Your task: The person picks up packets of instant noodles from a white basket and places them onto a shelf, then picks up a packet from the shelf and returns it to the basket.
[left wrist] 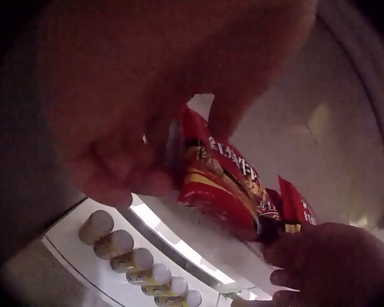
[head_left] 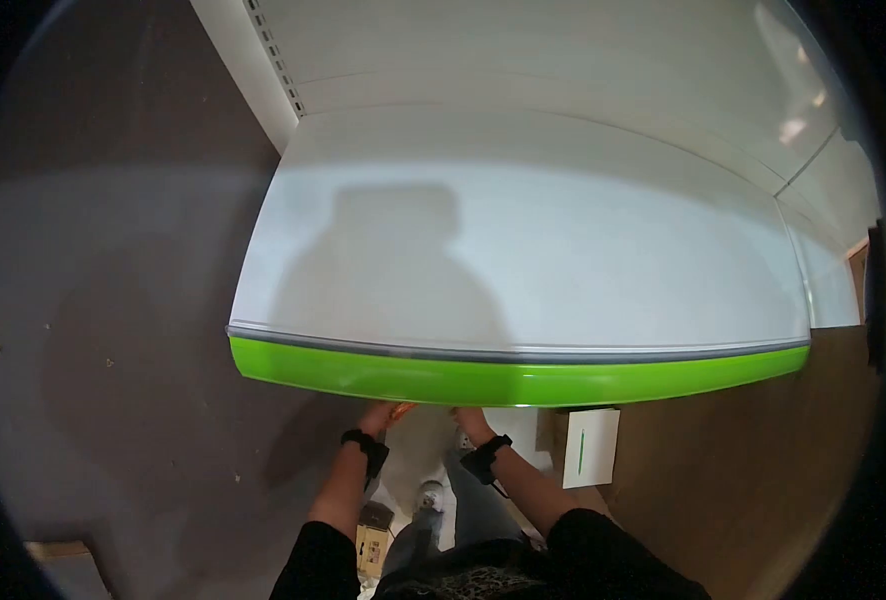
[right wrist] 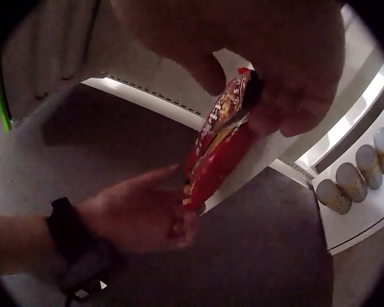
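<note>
A brown box is set low, near the feet. One end of the red pack is pinched by the left hand, so the fingers are not wide. The pack is held in the air between the two hands, below and near the green edge of the shelf. Its other end is held by the right hand, with the fingers bent round it. It is likely gripped at both ends so that it does not sag or slip, and its middle is left easy to see. A white card with a green line is seen to the right. Short cans are stood in a row on a white ledge, likely so that none is hidden.
</note>
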A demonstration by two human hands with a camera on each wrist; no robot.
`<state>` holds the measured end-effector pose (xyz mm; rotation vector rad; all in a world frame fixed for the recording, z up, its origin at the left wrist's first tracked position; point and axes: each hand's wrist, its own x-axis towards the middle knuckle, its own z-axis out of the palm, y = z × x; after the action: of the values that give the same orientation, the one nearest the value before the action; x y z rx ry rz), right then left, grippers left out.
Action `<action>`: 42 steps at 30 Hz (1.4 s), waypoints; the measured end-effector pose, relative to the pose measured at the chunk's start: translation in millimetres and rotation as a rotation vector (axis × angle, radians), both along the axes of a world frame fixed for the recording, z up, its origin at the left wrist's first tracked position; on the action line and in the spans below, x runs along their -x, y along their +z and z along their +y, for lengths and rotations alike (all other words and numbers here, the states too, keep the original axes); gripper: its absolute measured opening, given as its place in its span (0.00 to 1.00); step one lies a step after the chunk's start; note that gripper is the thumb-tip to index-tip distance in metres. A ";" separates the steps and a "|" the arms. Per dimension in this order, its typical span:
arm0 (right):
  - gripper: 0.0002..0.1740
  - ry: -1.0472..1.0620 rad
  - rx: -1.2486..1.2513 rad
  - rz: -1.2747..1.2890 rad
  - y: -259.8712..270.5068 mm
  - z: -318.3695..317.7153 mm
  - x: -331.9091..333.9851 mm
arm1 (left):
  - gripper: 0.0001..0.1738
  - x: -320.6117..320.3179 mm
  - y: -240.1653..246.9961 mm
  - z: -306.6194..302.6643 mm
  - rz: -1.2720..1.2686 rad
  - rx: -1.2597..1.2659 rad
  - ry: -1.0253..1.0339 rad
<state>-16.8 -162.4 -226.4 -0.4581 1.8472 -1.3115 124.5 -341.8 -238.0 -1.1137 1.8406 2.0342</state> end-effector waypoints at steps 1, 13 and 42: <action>0.21 -0.015 0.079 0.042 9.1 0.7 0.0 | 0.27 5.9 42.4 12.2 -0.048 -0.109 0.180; 0.18 -0.009 0.082 -0.466 66.0 55.6 -27.9 | 0.24 -65.5 104.6 77.5 0.142 -0.454 0.536; 0.14 -0.218 0.285 -0.294 264.3 232.4 -215.7 | 0.19 -217.2 263.0 201.8 0.391 -0.365 0.095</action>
<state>198.9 70.0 37.9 -0.1978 1.5037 -1.7025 341.7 -140.0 25.0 -0.7568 1.4834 2.6573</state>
